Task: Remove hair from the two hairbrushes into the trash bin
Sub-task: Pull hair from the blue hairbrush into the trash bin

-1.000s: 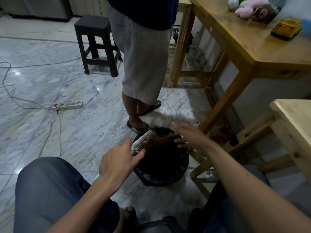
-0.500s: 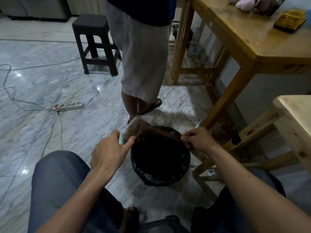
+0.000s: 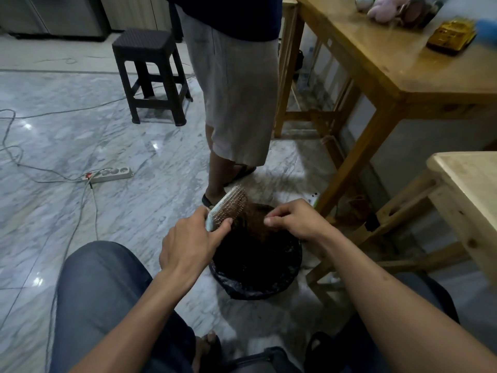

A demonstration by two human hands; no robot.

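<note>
The pale paddle hairbrush's (image 3: 228, 207) handle hides inside the left hand (image 3: 189, 244); the round black-lined trash bin's (image 3: 255, 281) depth stays too dark to read.

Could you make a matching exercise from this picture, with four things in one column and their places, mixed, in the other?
Things:
1. hairbrush
2. trash bin
3. power strip
4. dark stool

Places:
A. lying on the floor at left, cables attached
B. gripped in the left hand
C. standing behind, near the standing person
D. on the floor between the knees, under both hands

Pairs: 1-B, 2-D, 3-A, 4-C
</note>
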